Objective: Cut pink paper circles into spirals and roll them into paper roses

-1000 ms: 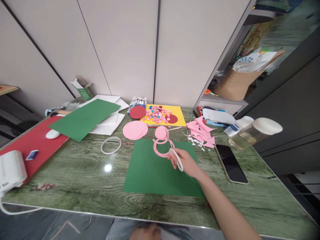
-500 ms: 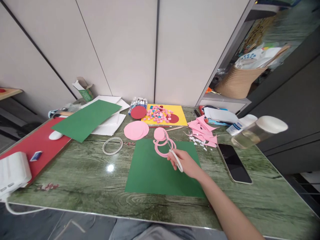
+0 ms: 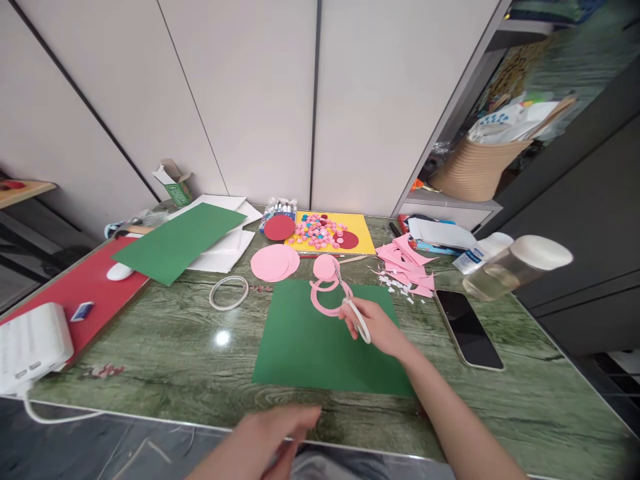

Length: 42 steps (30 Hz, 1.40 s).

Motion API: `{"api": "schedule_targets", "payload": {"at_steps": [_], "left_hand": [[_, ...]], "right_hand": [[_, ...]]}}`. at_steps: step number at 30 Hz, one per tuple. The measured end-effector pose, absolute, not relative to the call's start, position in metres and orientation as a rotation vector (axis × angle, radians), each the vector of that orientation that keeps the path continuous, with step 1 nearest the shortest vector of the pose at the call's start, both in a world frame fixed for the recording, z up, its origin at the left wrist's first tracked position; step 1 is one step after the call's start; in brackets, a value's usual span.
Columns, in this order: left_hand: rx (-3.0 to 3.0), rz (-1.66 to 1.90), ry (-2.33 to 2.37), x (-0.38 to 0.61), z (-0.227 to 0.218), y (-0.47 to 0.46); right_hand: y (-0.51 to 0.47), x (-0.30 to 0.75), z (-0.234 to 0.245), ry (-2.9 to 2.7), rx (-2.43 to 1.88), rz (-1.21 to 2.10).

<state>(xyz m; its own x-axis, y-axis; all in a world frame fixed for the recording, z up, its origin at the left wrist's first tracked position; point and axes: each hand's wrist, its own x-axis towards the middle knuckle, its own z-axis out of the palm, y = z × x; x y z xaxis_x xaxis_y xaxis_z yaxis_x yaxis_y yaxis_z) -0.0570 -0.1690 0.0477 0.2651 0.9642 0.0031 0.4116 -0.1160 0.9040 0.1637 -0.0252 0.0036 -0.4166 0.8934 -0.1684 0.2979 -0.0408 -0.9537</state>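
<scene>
My right hand (image 3: 381, 328) grips white-handled scissors (image 3: 353, 308), blades pointing away over a pink paper ring (image 3: 325, 305). The ring lies on the far edge of a green paper sheet (image 3: 320, 343), with a small pink disc (image 3: 325, 267) just beyond it. My left hand (image 3: 273, 437) is blurred at the near table edge, fingers apart, holding nothing. Larger pink circles (image 3: 274, 262) lie to the left of the small disc.
A phone (image 3: 467, 319) lies right of the green sheet, with a clear jar (image 3: 515, 265) and pink scraps (image 3: 406, 261) behind. A white tape ring (image 3: 229, 292), green and white sheets (image 3: 183, 239), red mat (image 3: 75, 290), white device (image 3: 31, 347) sit left. Yellow sheet with beads (image 3: 320, 230) at back.
My left hand has come up into view at the near table edge. My right hand with the scissors stays over the pink ring, barely shifted.
</scene>
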Motion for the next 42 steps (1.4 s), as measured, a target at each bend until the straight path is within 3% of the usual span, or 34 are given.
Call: {"api": "schedule_targets", "payload": {"at_steps": [8,18,42], "left_hand": [[1.595,1.617,1.324,-0.007,0.047,-0.033],[1.305,1.569,1.121,-0.004,0.014,-0.002],[1.435,1.532,1.151,-0.010,0.008,-0.001]], "right_hand": [[-0.027,0.165,0.011,-1.732,-1.203,1.434],[-0.026,0.165,0.009,-1.759,-1.230,1.476],[-0.024,0.168,0.011,-1.793,-1.266,1.475]]}}
